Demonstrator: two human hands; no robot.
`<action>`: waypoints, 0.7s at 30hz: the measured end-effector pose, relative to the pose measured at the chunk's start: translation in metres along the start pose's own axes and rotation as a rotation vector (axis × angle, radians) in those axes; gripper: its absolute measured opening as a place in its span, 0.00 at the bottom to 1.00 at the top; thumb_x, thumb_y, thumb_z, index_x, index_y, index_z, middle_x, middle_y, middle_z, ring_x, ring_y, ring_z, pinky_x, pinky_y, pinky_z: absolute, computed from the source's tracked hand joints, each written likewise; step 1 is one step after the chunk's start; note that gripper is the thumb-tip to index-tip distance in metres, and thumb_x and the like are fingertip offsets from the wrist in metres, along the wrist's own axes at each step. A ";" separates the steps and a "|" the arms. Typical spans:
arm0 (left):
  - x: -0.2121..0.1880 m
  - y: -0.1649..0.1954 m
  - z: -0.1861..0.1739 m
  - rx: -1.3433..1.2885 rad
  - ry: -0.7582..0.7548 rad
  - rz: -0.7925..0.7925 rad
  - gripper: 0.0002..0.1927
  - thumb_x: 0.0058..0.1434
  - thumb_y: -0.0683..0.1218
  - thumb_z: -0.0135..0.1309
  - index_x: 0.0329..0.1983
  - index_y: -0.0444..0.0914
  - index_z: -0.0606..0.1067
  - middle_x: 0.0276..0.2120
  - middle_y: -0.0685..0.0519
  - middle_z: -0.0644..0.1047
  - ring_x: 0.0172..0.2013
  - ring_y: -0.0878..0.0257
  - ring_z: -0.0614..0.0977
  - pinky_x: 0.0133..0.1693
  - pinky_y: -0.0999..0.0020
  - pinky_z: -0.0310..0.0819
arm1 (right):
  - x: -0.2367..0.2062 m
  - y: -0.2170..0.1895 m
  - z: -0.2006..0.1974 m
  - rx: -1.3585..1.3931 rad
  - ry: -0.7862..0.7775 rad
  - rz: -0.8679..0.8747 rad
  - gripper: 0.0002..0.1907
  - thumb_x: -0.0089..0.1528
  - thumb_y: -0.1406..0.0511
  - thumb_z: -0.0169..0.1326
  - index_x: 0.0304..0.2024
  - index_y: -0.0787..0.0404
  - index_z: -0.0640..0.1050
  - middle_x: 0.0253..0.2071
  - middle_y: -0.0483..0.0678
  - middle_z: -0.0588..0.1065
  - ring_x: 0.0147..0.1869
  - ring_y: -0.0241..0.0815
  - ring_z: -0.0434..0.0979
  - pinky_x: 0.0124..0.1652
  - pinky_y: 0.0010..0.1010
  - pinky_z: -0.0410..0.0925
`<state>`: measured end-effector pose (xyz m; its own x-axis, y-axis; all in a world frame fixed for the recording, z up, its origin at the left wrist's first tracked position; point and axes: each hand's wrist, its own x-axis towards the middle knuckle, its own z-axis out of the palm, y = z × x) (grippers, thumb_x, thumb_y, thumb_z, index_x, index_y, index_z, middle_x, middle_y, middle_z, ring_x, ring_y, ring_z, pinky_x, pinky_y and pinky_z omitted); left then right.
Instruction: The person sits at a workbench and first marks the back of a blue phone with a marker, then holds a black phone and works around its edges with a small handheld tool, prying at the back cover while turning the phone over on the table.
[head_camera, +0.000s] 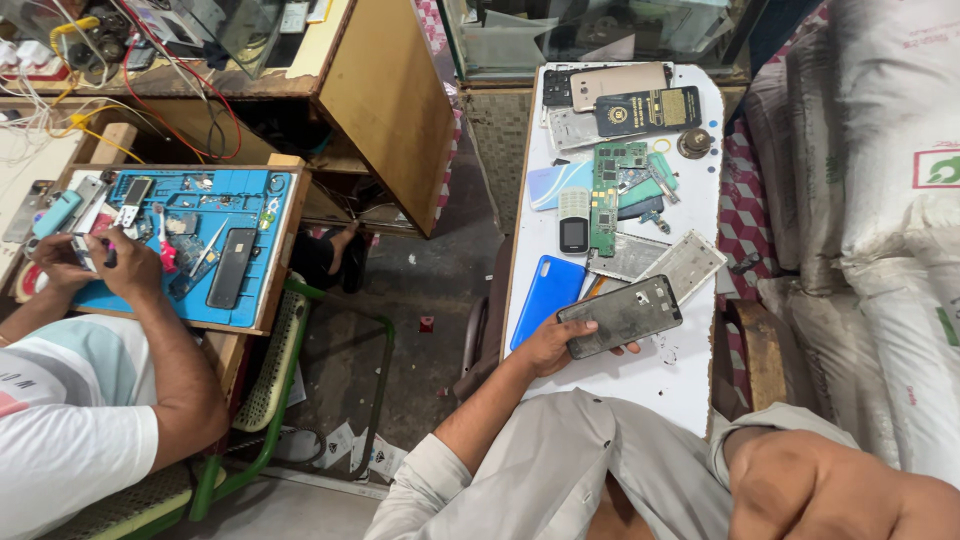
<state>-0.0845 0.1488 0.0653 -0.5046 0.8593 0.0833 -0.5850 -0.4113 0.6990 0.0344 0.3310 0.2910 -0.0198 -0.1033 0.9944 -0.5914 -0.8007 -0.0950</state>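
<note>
Dark phone frame (622, 316), a bare gutted handset shell, sits in my left hand (553, 345), fingers curled under its near-left end, thumb on top, so that hand is clamped on it just above the near part of the white surface (640, 385). I judge it light, thin and stiff, but fragile: cut-outs and thin rails could bend or crack, and the smooth face looks slippery. Best held by the long edges, not the middle. My right hand: not in view, only the forearm (820, 485) at near right, so I cannot tell its state. Just left of the frame lies a blue phone cover (548, 292), touching or nearly. Farther off: a silver frame plate (688, 264), a small keypad phone (573, 220), a green circuit board (608, 195). Far left, another person's hands (95, 265) work over a blue repair mat (250, 215). White sacks (880, 200) are stacked at right.
</note>
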 end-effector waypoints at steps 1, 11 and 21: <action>0.000 0.000 0.000 0.004 0.002 0.003 0.33 0.70 0.49 0.52 0.72 0.28 0.62 0.55 0.34 0.77 0.56 0.45 0.80 0.58 0.54 0.73 | -0.004 -0.003 0.001 -0.029 0.048 0.040 0.18 0.65 0.75 0.42 0.20 0.57 0.64 0.23 0.46 0.67 0.23 0.42 0.74 0.30 0.38 0.75; -0.001 0.000 -0.001 0.005 -0.022 0.003 0.32 0.71 0.50 0.52 0.73 0.27 0.63 0.55 0.34 0.77 0.58 0.44 0.80 0.59 0.54 0.73 | -0.114 -0.081 0.014 -0.165 0.162 0.616 0.11 0.63 0.79 0.44 0.28 0.77 0.76 0.23 0.51 0.76 0.20 0.39 0.76 0.20 0.27 0.68; 0.000 -0.003 -0.003 0.002 -0.021 0.002 0.33 0.71 0.50 0.52 0.73 0.28 0.62 0.56 0.33 0.77 0.58 0.44 0.80 0.59 0.53 0.73 | -0.132 -0.085 0.014 -0.182 0.218 0.604 0.11 0.65 0.74 0.44 0.28 0.74 0.72 0.23 0.51 0.72 0.21 0.43 0.73 0.23 0.29 0.65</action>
<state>-0.0846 0.1487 0.0610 -0.4922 0.8648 0.0992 -0.5831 -0.4122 0.7001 0.0991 0.4045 0.1673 -0.5415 -0.3657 0.7570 -0.5518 -0.5248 -0.6482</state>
